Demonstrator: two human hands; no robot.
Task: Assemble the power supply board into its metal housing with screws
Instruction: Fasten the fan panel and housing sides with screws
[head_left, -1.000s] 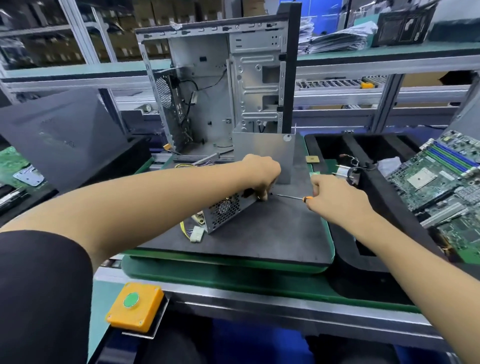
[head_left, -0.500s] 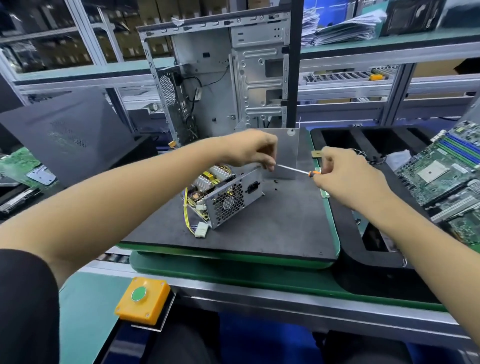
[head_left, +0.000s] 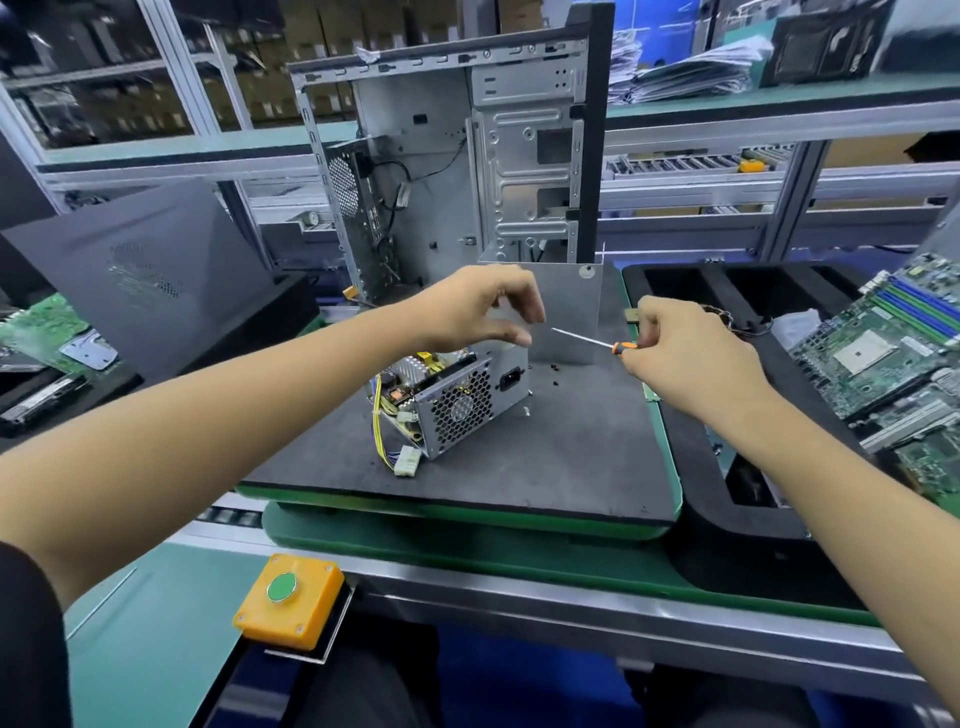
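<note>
- Grey foam mat (head_left: 571, 457) covers the worktop, likely to cushion parts and stop loose screws rolling off.
- On it, left of centre, sits the power supply housing (head_left: 457, 405), fan grille toward the near side and its top open, so the board (head_left: 415, 371) inside and its yellow wires (head_left: 378, 421) show; the white connector (head_left: 407, 460) spills out at the near-left corner.
- Right hand (head_left: 685, 358) grips the orange-handled screwdriver (head_left: 589, 340), the shaft pointing left toward the other hand, probably to take a screw onto the tip.
- Left hand (head_left: 478, 306) hovers just above the housing, thumb and fingers curled close together in a narrow pinch; whether a screw sits between them I cannot tell.
- Small dark screws (head_left: 555, 368) lie scattered on the mat just right of the housing, within easy reach of both hands.
- A bare metal cover plate (head_left: 566, 306) stands upright beyond the hands, apparently set aside until the board is fastened.
- Judging by the open top, fixing the board is not finished.
</note>
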